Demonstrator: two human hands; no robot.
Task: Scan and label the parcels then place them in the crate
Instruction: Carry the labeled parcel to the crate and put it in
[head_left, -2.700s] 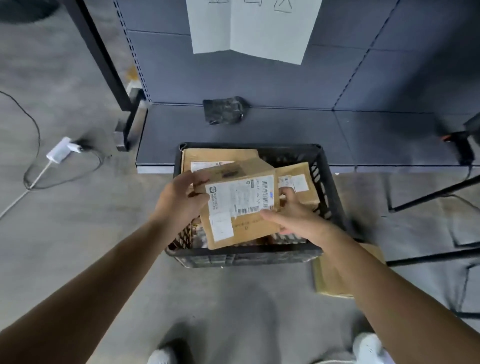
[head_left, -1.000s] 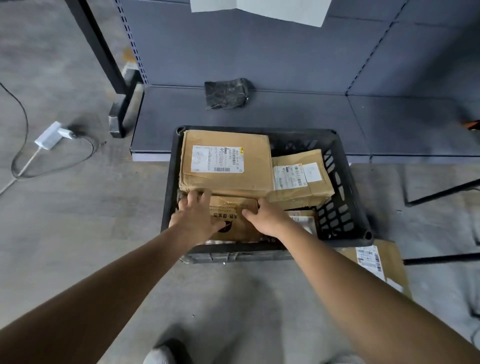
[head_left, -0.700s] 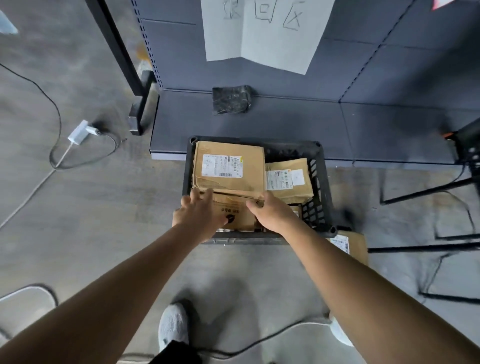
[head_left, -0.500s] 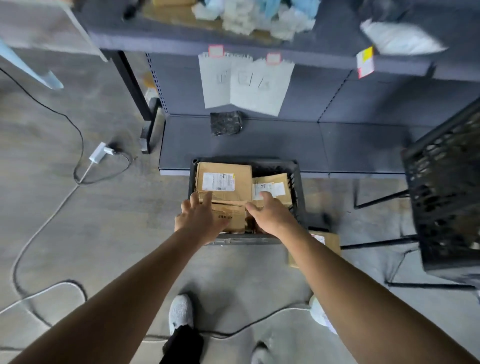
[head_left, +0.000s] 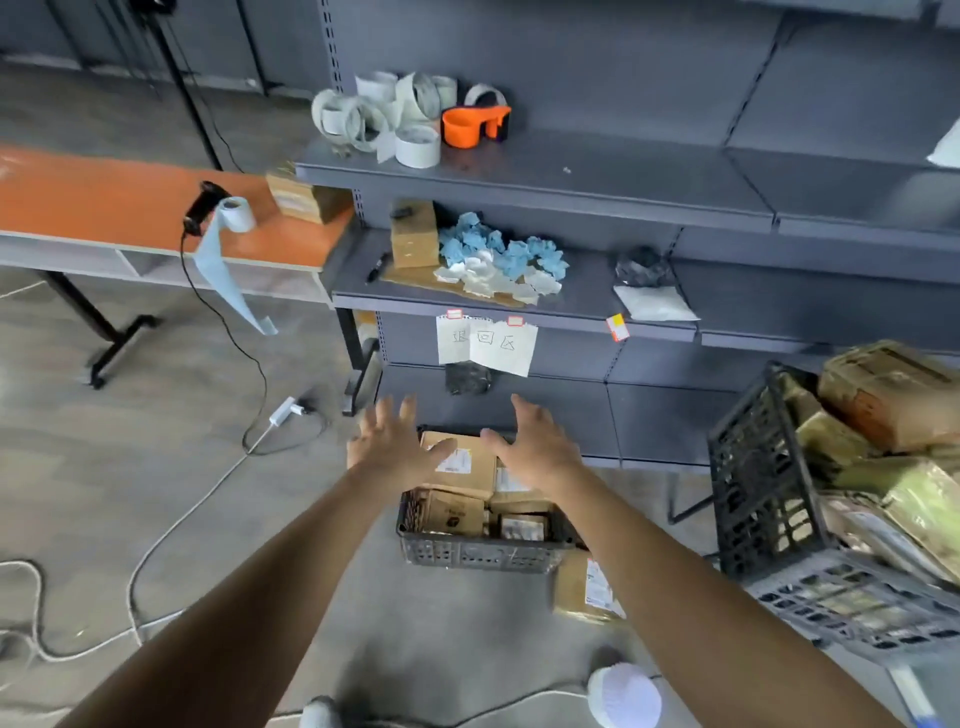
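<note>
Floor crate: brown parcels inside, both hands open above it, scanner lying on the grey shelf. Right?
No: the head view shows the scanner on the orange table instead. The crate, parcels, left hand and right hand are as stated.

Parcel sorting room, grey metal shelving (head_left: 545, 176), label rolls (head_left: 374, 119), crates of parcels (head_left: 769, 467)

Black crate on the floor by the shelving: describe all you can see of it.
The crate is black plastic with slotted walls, upright on the grey floor before the lowest shelf. Brown cardboard parcels with white labels fill it to about the rim. The left hand and right hand, both open, partly hide its far rim. A loose parcel lies by its right corner.
</note>
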